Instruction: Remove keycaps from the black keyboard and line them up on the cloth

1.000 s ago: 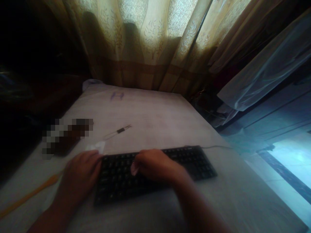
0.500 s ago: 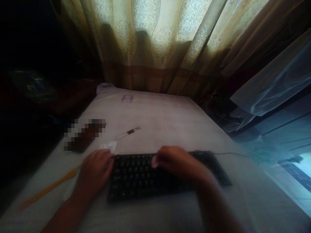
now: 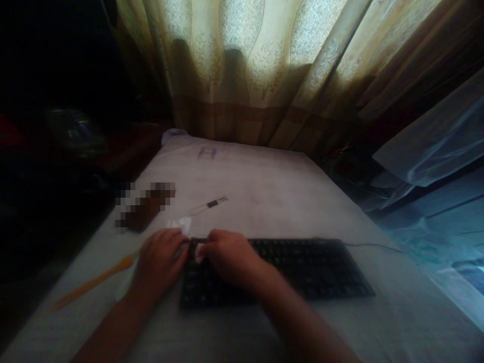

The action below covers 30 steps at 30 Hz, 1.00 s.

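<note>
A black keyboard [image 3: 310, 267] lies flat on the pale-covered surface. My left hand [image 3: 161, 262] is at its upper left corner, fingers bent together against that edge. Over the keyboard's left keys is my right hand [image 3: 230, 257], closed in a pinch. From its fingertips pokes a small pale wad [image 3: 199, 252], which looks like cloth or tissue. The hand and forearm cover part of the left half of the keys. Just beyond my left hand lies a crumpled white piece [image 3: 184, 225], partly hidden.
An orange-handled brush-like tool [image 3: 94, 282] lies to the left, its far end behind my left hand. Farther back are a pixelated dark brown object [image 3: 145, 209] and tweezers [image 3: 213, 203]. The keyboard's cable [image 3: 374, 246] runs right. Curtains [image 3: 260, 75] hang behind.
My right hand has moved left across the keyboard, from the middle keys to the left end, with the pale wad. My left hand stays at the corner. The view has shifted slightly.
</note>
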### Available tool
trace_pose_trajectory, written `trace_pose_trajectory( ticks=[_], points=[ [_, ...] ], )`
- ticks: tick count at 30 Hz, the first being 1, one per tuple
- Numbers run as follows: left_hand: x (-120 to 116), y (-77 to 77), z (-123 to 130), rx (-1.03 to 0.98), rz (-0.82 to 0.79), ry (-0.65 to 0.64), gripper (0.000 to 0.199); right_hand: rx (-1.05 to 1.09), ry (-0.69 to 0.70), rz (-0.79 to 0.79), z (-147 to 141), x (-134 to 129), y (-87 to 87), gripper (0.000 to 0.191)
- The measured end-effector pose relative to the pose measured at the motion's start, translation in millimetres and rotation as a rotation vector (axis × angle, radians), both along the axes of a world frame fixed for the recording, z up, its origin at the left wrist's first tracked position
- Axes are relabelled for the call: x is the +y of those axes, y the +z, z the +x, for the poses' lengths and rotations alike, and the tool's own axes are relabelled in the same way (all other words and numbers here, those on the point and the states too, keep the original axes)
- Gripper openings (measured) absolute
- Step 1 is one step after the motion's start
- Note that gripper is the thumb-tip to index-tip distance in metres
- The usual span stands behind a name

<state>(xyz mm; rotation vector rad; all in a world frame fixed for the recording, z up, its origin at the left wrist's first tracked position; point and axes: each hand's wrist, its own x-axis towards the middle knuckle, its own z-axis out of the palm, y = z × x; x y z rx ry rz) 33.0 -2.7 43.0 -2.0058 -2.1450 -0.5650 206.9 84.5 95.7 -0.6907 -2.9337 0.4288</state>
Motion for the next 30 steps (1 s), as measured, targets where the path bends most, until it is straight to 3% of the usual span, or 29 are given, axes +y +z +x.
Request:
trace_pose_trajectory(
  ticks=[11,16,19,22,27,30],
  points=[
    [1.3,-0.1,0.3,-0.005,-0.013,-0.001,0.022,-0.156,-0.090,-0.191,50.2,22.4,34.2,0.021],
    [-0.3,0.1,0.8,-0.015,-0.002,0.005,0.022,0.076,-0.038,-0.135,23.7,-1.9,18.4,0.024],
    [-1.4,-2.7,-0.3,-0.009,0.012,0.012,0.022,0.087,-0.030,-0.113,0.7,-19.1,-0.1,0.027],
    [-1.4,-4.3,-0.5,-0.008,0.022,0.004,0.022,0.044,-0.029,-0.127,-4.4,-21.5,-9.4,0.026],
    [-0.7,-2.0,0.9,-0.029,0.000,0.002,0.022,-0.086,-0.065,-0.190,22.6,-3.0,2.3,0.018],
    [-0.7,-1.6,0.7,-0.037,-0.009,-0.006,0.022,-0.087,-0.032,-0.144,31.1,-2.3,11.6,0.016]
  ],
)
